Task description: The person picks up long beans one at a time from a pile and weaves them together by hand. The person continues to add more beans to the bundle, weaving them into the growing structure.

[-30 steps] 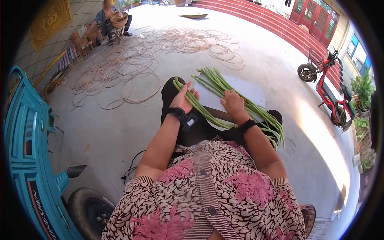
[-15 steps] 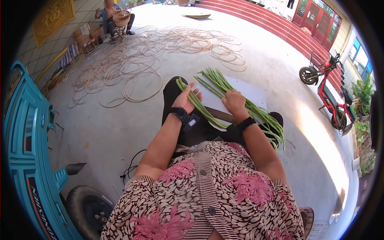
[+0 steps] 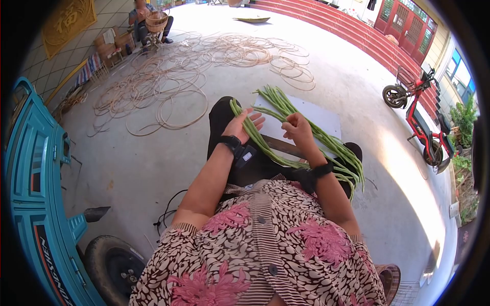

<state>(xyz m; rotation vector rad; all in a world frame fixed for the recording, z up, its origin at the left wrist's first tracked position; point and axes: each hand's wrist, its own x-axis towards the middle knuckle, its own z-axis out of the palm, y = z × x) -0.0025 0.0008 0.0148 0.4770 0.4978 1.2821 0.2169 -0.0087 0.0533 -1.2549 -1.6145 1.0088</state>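
Several long green beans [image 3: 261, 144] lie across my left hand [image 3: 242, 126], held at the thumb, with the fingers partly spread. Their lower ends run down over my dark trousers. To the right, my right hand [image 3: 298, 130] is closed in a pinch at the end of a bean that stretches over from the left; the contact is too small to be sure of. Beneath and beside it, a larger bunch of long beans [image 3: 326, 136] slants over a pale board [image 3: 324, 116] and my right knee. A brown strip [image 3: 280, 147] shows between the two bunches.
Coils of thin cane [image 3: 168, 92] spread over the concrete ahead. Beyond them a person [image 3: 140, 18] sits beside a woven basket [image 3: 156, 21]. A teal vehicle [image 3: 38, 168] stands at the left, a red scooter [image 3: 421, 115] at the right, and red steps [image 3: 337, 30] behind.
My right hand has lifted off the larger bunch and turned, with its forearm shifted slightly right. One bean now reaches across toward my left hand. The seated person's raised arm has come down.
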